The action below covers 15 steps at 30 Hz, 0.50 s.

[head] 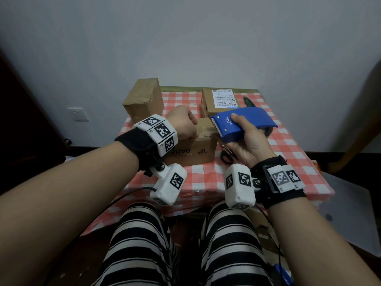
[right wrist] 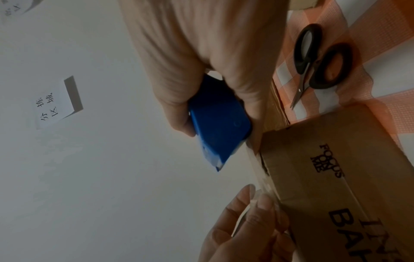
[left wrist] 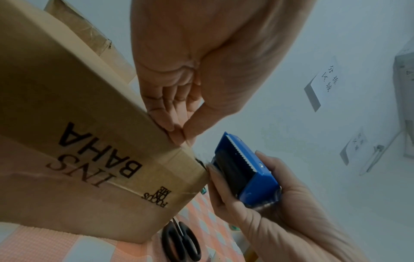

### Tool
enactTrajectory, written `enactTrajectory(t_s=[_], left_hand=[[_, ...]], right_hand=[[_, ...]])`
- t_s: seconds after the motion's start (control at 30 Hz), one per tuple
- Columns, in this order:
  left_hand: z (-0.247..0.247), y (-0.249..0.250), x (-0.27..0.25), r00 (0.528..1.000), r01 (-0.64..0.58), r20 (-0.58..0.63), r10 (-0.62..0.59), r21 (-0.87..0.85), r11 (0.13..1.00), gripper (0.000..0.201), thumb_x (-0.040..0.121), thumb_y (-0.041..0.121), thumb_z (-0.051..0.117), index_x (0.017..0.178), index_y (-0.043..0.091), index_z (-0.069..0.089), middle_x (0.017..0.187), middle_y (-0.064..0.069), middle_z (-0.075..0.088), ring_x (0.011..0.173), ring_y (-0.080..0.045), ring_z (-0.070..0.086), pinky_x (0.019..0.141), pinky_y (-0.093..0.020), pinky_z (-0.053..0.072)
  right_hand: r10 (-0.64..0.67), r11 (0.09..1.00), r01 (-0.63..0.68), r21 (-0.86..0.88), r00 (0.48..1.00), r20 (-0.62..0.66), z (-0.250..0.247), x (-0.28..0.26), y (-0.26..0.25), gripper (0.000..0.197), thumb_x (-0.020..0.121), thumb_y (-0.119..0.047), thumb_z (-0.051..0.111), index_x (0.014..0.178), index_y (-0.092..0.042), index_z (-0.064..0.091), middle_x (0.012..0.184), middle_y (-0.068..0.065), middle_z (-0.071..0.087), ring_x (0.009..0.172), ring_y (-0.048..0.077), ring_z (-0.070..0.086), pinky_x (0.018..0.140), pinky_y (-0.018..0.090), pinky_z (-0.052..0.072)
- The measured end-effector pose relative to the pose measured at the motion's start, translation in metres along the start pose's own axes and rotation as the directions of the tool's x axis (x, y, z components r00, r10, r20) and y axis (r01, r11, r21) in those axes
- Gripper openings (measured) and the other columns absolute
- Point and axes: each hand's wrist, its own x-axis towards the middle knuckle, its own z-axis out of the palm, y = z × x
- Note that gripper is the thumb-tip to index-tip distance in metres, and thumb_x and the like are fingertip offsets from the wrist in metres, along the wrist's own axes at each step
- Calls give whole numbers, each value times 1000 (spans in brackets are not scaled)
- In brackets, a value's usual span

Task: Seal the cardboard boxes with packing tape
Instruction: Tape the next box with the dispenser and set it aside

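A cardboard box (head: 195,153) printed "INS BAHA" stands mid-table on the checked cloth. My left hand (head: 192,135) lies over its top near edge, thumb and fingertips (left wrist: 177,131) pinching the end of a clear packing tape strip (head: 206,129) against the cardboard. My right hand (head: 244,139) grips a blue tape dispenser (head: 247,116) just right of the box. Its toothed blade points toward the box top. The tape runs from the dispenser (right wrist: 219,124) along the box edge (right wrist: 336,168) to my left fingers (right wrist: 257,203).
Black-handled scissors (head: 226,156) lie on the cloth beside the box's right side, below the dispenser. A plain box (head: 144,100) stands back left. A box with a shipping label (head: 220,102) stands behind. A green tool (head: 247,101) lies back right. The table (head: 206,174) meets the wall.
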Motion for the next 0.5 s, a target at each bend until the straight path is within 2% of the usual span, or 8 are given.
enactTrajectory(t_s=[0.13,0.27,0.4,0.5], left_hand=[[-1,2,0,1000,4,18,-4,32,999,25,79,7,77,100,13,66,97,-2,55,97,-20,56,87,-30,49],[-1,4,1,998,36,53,-39,42,998,23,77,4,77,94,11,65,100,-7,63,100,-25,63,92,-38,53],[1,8,2,997,54,50,-59,104,993,32,75,5,79,105,2,67,102,-10,67,98,-26,64,90,-39,55],[0,12,4,992,88,77,-101,162,983,39,76,11,79,110,1,63,107,-14,67,99,-28,65,90,-41,55]], right_hand=[[-1,1000,0,-29,1000,-24,2,-2,0,62,84,1,70,138,-8,40,126,22,62,105,36,68,76,57,57],[0,999,-1,-34,1000,-31,2,-3,-1,62,84,2,70,138,-8,40,125,22,63,102,35,69,72,54,58],[3,999,-4,-34,1000,-31,2,-5,0,63,84,2,70,138,-9,40,127,22,61,104,36,69,76,57,58],[-2,1000,1,-19,999,-35,4,-4,-1,63,83,3,70,137,-9,41,127,22,61,104,36,68,78,58,57]])
